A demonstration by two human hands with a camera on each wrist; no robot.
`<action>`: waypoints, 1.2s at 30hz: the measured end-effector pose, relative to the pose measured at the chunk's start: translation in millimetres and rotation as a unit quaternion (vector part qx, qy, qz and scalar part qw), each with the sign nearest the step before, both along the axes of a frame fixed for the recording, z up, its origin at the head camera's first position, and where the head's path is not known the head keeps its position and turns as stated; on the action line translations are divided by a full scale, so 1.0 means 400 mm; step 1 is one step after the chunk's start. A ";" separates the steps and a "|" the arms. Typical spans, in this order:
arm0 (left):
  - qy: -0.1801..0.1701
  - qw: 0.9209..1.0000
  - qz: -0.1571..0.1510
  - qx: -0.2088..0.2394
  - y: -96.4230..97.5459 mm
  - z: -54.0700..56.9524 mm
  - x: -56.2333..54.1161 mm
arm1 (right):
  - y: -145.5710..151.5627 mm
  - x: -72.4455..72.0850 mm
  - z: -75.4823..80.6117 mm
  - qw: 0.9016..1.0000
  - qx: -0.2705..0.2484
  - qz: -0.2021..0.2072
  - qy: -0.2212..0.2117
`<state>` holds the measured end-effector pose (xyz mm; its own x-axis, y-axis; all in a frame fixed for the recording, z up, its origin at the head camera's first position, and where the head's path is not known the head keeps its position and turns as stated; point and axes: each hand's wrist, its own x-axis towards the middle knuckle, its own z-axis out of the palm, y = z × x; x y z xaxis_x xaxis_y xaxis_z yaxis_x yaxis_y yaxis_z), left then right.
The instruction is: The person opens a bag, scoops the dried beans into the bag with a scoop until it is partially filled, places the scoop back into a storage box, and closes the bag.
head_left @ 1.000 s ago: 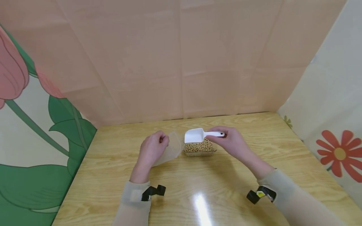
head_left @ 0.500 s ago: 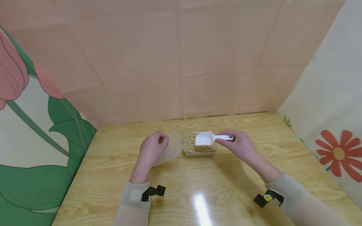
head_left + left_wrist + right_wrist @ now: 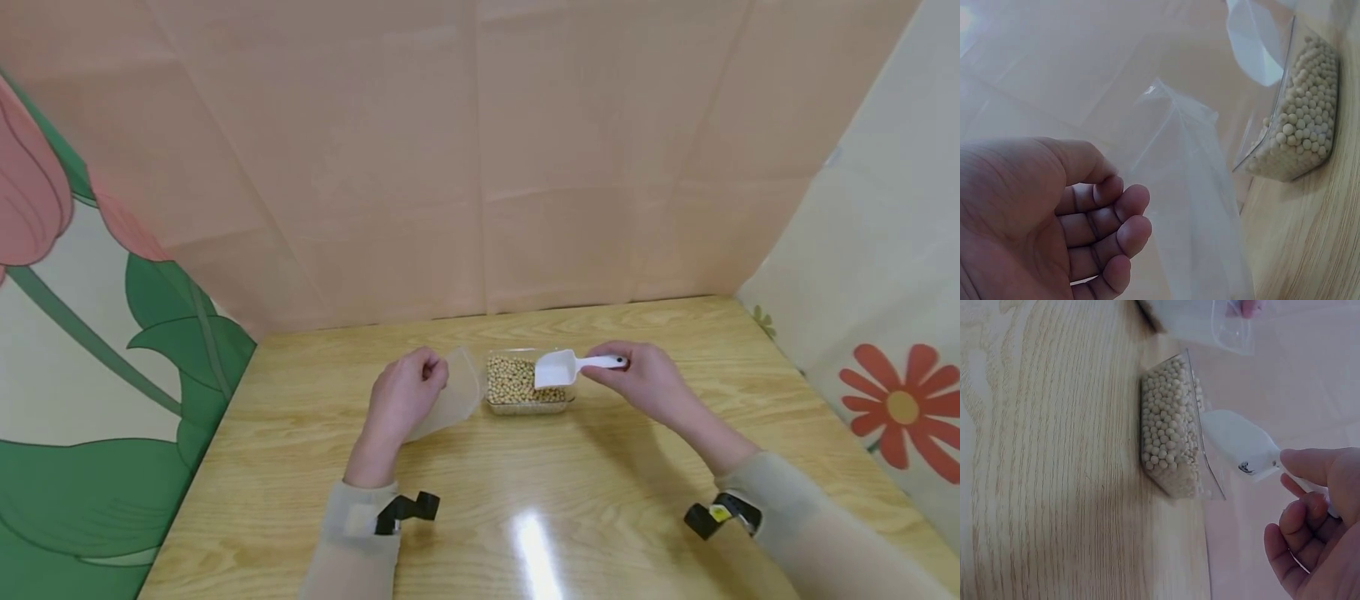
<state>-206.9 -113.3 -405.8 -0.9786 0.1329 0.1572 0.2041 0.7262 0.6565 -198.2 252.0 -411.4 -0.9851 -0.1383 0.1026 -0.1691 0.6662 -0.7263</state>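
Note:
A clear plastic box (image 3: 528, 408) on the table holds many round, pale beans (image 3: 512, 382). My right hand (image 3: 643, 382) grips the handle of a white scoop (image 3: 557, 369). The scoop's front edge overlaps the beans at the box's right half, its bowl tilted toward them in the right wrist view. To the left of the box, my left hand (image 3: 408, 390) pinches the top edge of a see-through plastic bag (image 3: 459, 392) between thumb and index finger. The bag (image 3: 1194, 200) hangs down beside the box in the left wrist view.
The wooden table (image 3: 480, 500) ends at a pink cloth backdrop (image 3: 480, 167) behind the box. Walls with flower pictures stand at the left and right. A bright reflection lies on the table's front part.
My right hand has drawn the scoop rightward and slightly down over the box, uncovering the beans at its left. My left hand and the bag have stayed in place.

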 end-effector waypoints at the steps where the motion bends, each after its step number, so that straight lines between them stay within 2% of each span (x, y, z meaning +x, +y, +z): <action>1: 0.000 1.000 -0.001 0.000 0.000 0.000 0.000 | 0.002 -0.001 0.001 1.000 0.002 0.001 -0.003; 11: 0.003 1.000 -0.001 0.001 0.000 0.002 -0.001 | 0.017 -0.017 0.006 0.998 0.047 0.018 0.022; 17: 0.004 1.000 0.000 -0.001 -0.001 0.003 0.001 | 0.019 -0.026 0.017 0.998 0.058 0.025 0.012; 24: 0.002 1.000 0.000 0.001 0.001 0.005 0.001 | 0.017 -0.036 0.031 0.996 0.080 0.036 0.019; 30: 0.002 1.000 0.001 0.002 0.001 0.005 0.001 | 0.013 -0.046 0.035 0.995 0.085 0.043 0.007; 36: 0.002 1.000 0.001 0.002 -0.001 0.005 0.002 | 0.003 -0.053 0.020 0.995 0.085 0.047 -0.011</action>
<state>-206.0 -113.8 -403.7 -0.9782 0.1307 0.1613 0.2053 0.7241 0.6584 -219.5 253.1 -403.4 -0.9686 -0.2440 0.0473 -0.2216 0.7620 -0.6084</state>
